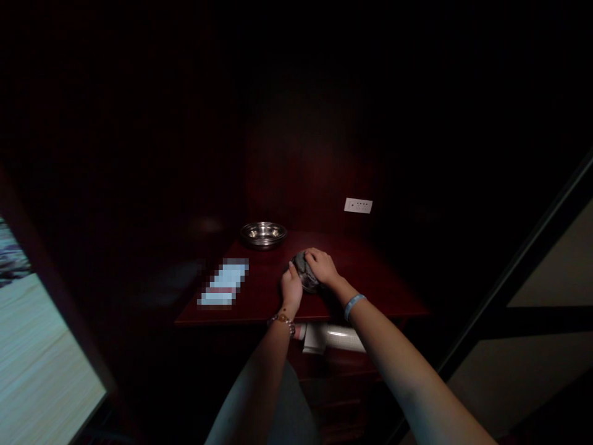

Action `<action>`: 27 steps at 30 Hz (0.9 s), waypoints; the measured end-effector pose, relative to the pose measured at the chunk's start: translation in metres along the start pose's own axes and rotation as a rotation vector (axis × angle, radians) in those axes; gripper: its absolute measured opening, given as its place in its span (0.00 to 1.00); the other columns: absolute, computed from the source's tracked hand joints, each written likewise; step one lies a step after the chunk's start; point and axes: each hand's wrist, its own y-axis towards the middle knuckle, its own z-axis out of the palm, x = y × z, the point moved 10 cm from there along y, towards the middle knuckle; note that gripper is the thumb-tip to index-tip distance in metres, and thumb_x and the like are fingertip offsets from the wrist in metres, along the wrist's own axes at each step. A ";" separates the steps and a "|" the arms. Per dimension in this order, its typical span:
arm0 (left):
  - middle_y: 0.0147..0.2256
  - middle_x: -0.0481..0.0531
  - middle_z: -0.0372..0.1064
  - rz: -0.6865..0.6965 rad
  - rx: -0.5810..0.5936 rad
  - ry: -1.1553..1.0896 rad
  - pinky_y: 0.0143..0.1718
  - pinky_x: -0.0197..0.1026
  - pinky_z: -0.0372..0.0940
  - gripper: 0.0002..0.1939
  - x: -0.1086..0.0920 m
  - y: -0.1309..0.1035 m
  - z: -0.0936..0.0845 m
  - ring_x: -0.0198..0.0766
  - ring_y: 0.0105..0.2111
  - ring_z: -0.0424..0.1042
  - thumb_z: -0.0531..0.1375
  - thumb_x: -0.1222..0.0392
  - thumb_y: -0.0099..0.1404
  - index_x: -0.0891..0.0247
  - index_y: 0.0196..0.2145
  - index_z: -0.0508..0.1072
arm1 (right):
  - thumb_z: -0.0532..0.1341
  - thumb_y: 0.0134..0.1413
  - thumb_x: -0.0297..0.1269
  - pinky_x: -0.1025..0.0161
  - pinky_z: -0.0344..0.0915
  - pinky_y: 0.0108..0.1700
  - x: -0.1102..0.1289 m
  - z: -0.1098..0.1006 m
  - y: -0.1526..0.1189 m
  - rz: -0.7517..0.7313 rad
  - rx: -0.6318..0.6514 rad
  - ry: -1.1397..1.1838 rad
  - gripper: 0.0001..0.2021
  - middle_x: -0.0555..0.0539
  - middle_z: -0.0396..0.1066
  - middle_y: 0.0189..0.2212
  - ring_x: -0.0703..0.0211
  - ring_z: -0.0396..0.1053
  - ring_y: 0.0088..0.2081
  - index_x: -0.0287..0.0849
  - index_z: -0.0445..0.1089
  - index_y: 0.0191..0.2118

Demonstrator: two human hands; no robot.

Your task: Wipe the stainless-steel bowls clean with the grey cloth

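Both hands meet over a small round metal bowl (311, 283) at the front middle of the dark red shelf (259, 296). My left hand (291, 287) holds its left side, thumb up along the rim. From the right, my right hand (323, 266) presses a grey cloth (301, 262) against the bowl with its fingers curled. The hands hide much of the bowl, and dim light blurs its details. Behind and to the left stands a stack of shiny metal bowls (263, 233), apart from both hands.
A pixelated pale sheet (225, 283) lies at the shelf's left. On the back wall is a white socket panel (358, 205). Pale rolled material (343, 337) sits below the shelf's front edge. Dark side walls flank the shelf; a light wooden surface (41, 358) is at far left.
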 end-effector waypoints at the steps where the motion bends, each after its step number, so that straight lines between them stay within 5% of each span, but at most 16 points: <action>1: 0.22 0.58 0.72 0.010 -0.001 0.034 0.27 0.38 0.61 0.30 -0.002 -0.001 0.000 0.41 0.24 0.71 0.50 0.38 0.65 0.65 0.22 0.73 | 0.47 0.67 0.40 0.61 0.62 0.54 -0.013 0.000 0.000 0.084 -0.020 0.020 0.18 0.45 0.74 0.49 0.54 0.70 0.51 0.45 0.74 0.47; 5: 0.23 0.59 0.73 0.026 -0.003 0.107 0.25 0.38 0.61 0.32 -0.002 -0.001 0.000 0.41 0.22 0.69 0.48 0.36 0.65 0.66 0.23 0.74 | 0.45 0.66 0.40 0.61 0.63 0.50 -0.060 0.002 -0.013 0.330 -0.082 0.160 0.20 0.47 0.77 0.43 0.52 0.72 0.46 0.47 0.76 0.40; 14: 0.21 0.56 0.69 0.035 -0.025 0.178 0.24 0.38 0.57 0.31 -0.002 0.001 -0.003 0.37 0.21 0.65 0.45 0.37 0.67 0.64 0.21 0.70 | 0.59 0.54 0.52 0.65 0.66 0.43 -0.111 0.014 -0.058 0.348 -0.341 0.866 0.18 0.49 0.77 0.34 0.59 0.73 0.37 0.43 0.76 0.37; 19: 0.23 0.54 0.70 0.005 0.025 0.054 0.26 0.37 0.59 0.33 0.005 0.003 0.001 0.36 0.23 0.66 0.46 0.31 0.63 0.65 0.25 0.71 | 0.65 0.48 0.46 0.68 0.67 0.33 -0.135 0.020 -0.071 0.501 -0.447 1.326 0.13 0.51 0.76 0.27 0.63 0.72 0.27 0.42 0.73 0.35; 23: 0.25 0.54 0.70 -0.045 0.050 -0.047 0.28 0.37 0.60 0.35 0.013 0.005 0.003 0.36 0.26 0.67 0.49 0.27 0.59 0.66 0.28 0.72 | 0.64 0.50 0.43 0.68 0.69 0.33 -0.147 0.014 -0.082 0.594 -0.610 1.422 0.10 0.51 0.76 0.26 0.63 0.73 0.27 0.41 0.71 0.33; 27: 0.25 0.52 0.70 -0.107 0.055 -0.179 0.29 0.36 0.61 0.36 0.016 0.004 0.004 0.35 0.26 0.67 0.52 0.25 0.55 0.66 0.28 0.71 | 0.65 0.50 0.44 0.69 0.69 0.34 -0.140 0.005 -0.084 0.539 -0.639 1.350 0.11 0.51 0.77 0.29 0.63 0.74 0.30 0.42 0.71 0.35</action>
